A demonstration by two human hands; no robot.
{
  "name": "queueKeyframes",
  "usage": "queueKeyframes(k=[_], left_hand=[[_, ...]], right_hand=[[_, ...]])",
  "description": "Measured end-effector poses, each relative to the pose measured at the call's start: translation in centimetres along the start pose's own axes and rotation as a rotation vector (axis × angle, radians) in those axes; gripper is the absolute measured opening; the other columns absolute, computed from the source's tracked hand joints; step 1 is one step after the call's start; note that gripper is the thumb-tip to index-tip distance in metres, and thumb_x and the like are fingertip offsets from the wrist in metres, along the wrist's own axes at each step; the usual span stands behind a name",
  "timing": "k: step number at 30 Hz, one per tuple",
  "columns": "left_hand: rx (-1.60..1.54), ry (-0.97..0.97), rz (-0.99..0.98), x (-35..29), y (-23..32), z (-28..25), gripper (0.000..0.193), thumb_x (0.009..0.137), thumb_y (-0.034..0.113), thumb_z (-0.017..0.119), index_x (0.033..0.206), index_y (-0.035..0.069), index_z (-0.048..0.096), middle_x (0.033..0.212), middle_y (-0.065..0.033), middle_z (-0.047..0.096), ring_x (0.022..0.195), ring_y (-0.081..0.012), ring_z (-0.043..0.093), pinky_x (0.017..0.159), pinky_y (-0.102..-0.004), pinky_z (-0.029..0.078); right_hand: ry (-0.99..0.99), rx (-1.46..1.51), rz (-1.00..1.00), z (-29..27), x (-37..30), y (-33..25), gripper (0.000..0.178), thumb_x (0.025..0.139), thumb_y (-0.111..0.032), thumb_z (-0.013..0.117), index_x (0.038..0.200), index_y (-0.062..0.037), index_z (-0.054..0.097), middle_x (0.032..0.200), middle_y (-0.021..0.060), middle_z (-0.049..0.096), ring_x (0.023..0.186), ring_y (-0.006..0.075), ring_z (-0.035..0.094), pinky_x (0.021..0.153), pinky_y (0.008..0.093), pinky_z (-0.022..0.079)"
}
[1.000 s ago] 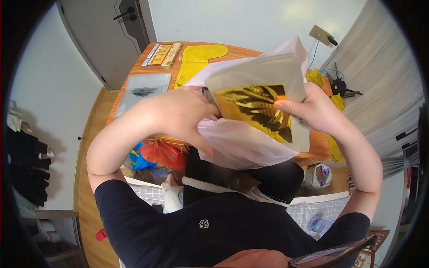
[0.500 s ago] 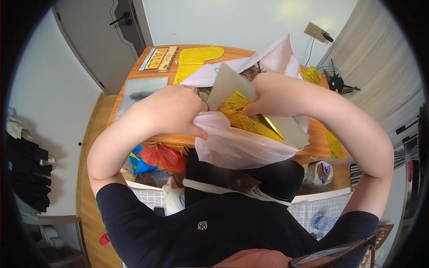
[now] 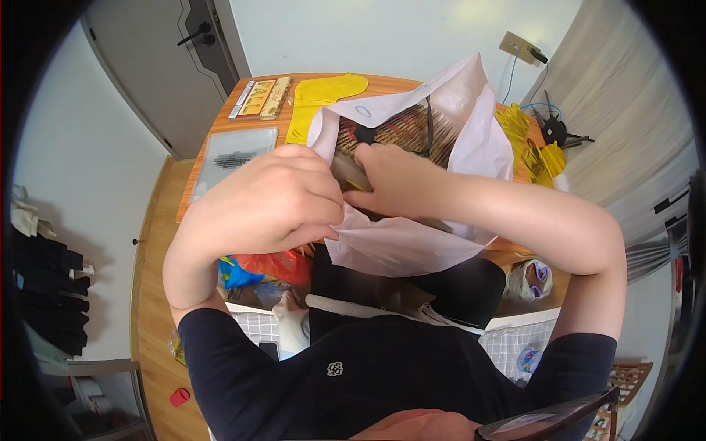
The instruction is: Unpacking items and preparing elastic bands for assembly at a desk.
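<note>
A pale pink plastic bag (image 3: 412, 246) stands wide open at the near edge of the table. My left hand (image 3: 298, 195) is closed on the bag's left rim, fingers curled over it. Reaching into the mouth, my right hand (image 3: 397, 180) has its thumb and fingers around a flat grey board (image 3: 346, 170) with a bit of yellow showing. Most of that board is hidden by my hand and the bag's front wall. Behind it in the bag lies a brown striped, ridged bundle (image 3: 404, 132) with black bands; what it is I cannot make out.
Yellow foil pieces (image 3: 323, 95) lie behind the bag, with more crumpled yellow foil (image 3: 544, 160) at the right. A clear flat pouch (image 3: 235, 158) and printed packs (image 3: 261, 98) sit at the left. Below the table are a red plastic bag (image 3: 276, 266) and a small bag-lined bin (image 3: 529, 281).
My right hand has lowered the grey board with its yellow piece into the bag. The bag's mouth now gapes wider, exposing the brown bundle. My left hand stays at the rim.
</note>
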State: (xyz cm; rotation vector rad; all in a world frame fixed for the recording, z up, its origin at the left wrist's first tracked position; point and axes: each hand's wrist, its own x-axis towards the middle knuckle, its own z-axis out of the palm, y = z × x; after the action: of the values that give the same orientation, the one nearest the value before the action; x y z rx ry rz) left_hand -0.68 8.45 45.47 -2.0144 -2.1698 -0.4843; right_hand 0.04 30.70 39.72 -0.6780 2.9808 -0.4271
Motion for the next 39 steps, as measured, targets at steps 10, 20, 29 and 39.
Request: queueKeyframes(k=[10, 20, 29, 39], left_hand=[[-0.118, 0.201, 0.104, -1.3, -0.9, 2.3, 0.018, 0.076, 0.021, 0.077, 0.082, 0.010, 0.065, 0.087, -0.0013, 0.063, 0.087, -0.0231, 0.060, 0.098, -0.0427, 0.041], [-0.141, 0.296, 0.134, -1.0, -1.4, 3.6, 0.016, 0.073, 0.018, 0.077, 0.078, 0.010, 0.064, 0.089, 0.0005, 0.064, 0.086, -0.0215, 0.059, 0.096, -0.0435, 0.042], [-0.226, 0.244, 0.139, 1.1, -1.4, 1.9, 0.012, 0.076, 0.019, 0.075, 0.081, 0.010, 0.068, 0.087, -0.0019, 0.064, 0.083, -0.0226, 0.060, 0.080, -0.0375, 0.047], [0.169, -0.351, -0.364, 9.3, -3.9, 1.5, 0.026, 0.082, 0.019, 0.065, 0.105, 0.008, 0.068, 0.109, -0.0112, 0.065, 0.097, -0.0288, 0.063, 0.084, -0.0380, 0.051]], right_hand=[[0.174, -0.061, -0.478, 0.5, -2.7, 1.5, 0.064, 0.085, -0.035, 0.062, 0.133, 0.0016, 0.041, 0.135, 0.0196, 0.045, 0.126, 0.0330, 0.045, 0.103, 0.0429, 0.039], [0.025, -0.309, -0.457, 2.3, -3.8, 1.8, 0.072, 0.090, -0.027, 0.054, 0.150, -0.0030, 0.021, 0.156, 0.0150, 0.021, 0.146, 0.0284, 0.021, 0.116, 0.0461, 0.024], [-0.088, -0.368, -0.509, 1.8, -3.8, 1.9, 0.069, 0.088, -0.015, 0.056, 0.149, -0.0096, 0.025, 0.159, 0.0118, 0.017, 0.147, 0.0271, 0.016, 0.116, 0.0512, 0.022], [0.099, -0.466, -0.406, -6.2, -6.3, 8.0, 0.030, 0.083, -0.031, 0.066, 0.096, -0.0042, 0.063, 0.095, 0.0145, 0.063, 0.095, 0.0313, 0.058, 0.087, 0.0414, 0.045]])
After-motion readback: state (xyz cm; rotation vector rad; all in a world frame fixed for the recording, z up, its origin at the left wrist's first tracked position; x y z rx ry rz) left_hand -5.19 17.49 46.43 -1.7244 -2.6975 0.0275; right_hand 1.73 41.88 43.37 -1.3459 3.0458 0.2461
